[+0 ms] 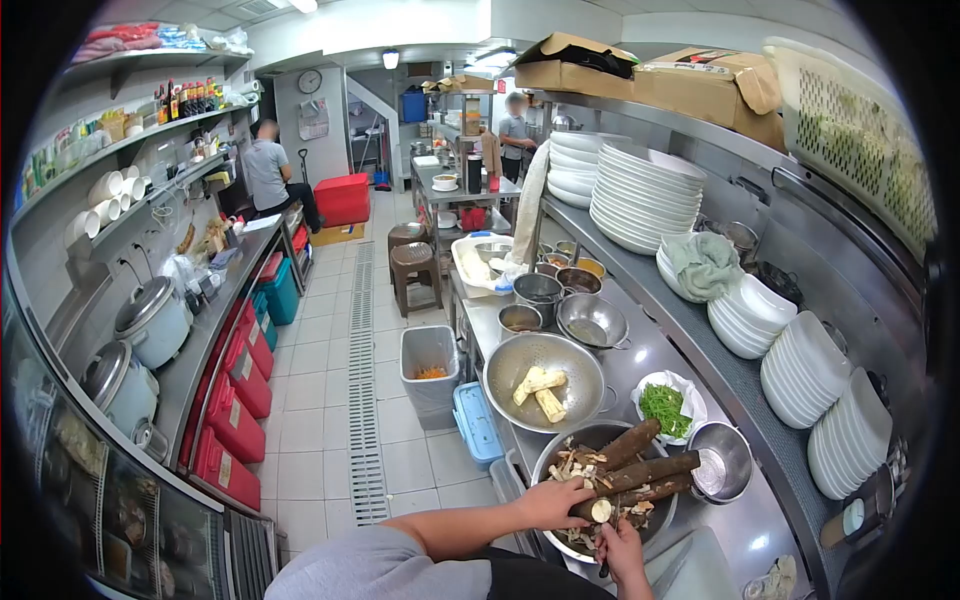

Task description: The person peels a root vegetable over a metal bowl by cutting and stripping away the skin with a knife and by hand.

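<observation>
My left hand (553, 503) is wrapped round a brown-skinned root (600, 509) whose pale cut end faces me. Close to that end, my right hand (622, 548) grips a tool with a dark handle; its blade is hard to make out. Both hands are over a large metal bowl (545, 470) holding more brown roots (650, 472) and peel scraps (575, 465). Behind it, peeled pale pieces (541, 391) lie in a perforated metal colander (500, 362).
Chopped greens (664, 408) and an empty metal bowl (722, 462) sit at the right. White plates (648, 200) line the shelf above. A grey bin (428, 366) and blue container (478, 425) stand left of the counter. Two people (267, 172) are further back.
</observation>
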Available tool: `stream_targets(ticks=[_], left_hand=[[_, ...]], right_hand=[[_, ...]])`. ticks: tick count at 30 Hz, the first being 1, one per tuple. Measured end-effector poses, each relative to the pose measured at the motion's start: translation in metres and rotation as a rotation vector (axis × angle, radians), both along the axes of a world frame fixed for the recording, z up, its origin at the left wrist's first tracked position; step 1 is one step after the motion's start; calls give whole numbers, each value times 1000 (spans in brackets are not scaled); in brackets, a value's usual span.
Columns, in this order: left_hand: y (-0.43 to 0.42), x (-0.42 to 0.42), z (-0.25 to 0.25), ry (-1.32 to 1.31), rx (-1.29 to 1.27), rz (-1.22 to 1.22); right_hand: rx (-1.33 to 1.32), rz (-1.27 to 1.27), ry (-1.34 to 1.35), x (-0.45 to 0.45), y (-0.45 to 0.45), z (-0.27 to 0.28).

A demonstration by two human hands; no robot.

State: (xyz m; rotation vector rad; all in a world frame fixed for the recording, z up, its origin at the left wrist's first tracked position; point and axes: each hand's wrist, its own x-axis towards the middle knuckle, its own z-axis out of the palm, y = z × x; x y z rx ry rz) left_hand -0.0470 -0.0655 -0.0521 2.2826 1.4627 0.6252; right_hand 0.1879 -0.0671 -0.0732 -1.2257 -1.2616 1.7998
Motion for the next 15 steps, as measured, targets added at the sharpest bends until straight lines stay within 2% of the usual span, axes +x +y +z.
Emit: stream_targets(ticks=[15], left_hand=[[-1,-1,10,0,-47,-22]], right_hand=[[-49,38,55,1,4,4]])
